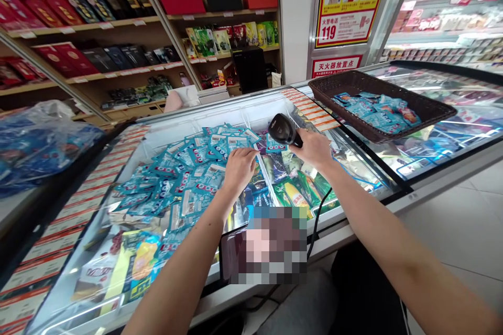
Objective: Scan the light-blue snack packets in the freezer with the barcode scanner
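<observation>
My right hand (314, 151) is wrapped round the handle of a black barcode scanner (283, 130), its head pointing left above the freezer. A black cable hangs below that hand. My left hand (239, 170) is over the heap of blue snack packets (196, 154), fingers curled and pressed together; what they hold, if anything, is hidden. Several packets lie with white barcode labels upward. One blue packet (277, 143) lies just under the scanner, right of the heap. Many of the same packets lie in a brown woven basket (416, 99) at the right.
A chest freezer (220, 115) with glass lids holds yellow-green frozen bags (294, 193) and other packs. A clear plastic bag (43, 141) of blue packets is at the left. Shelves (157, 21) of bottles and boxes stand behind. A pixelated patch covers the freezer's front edge.
</observation>
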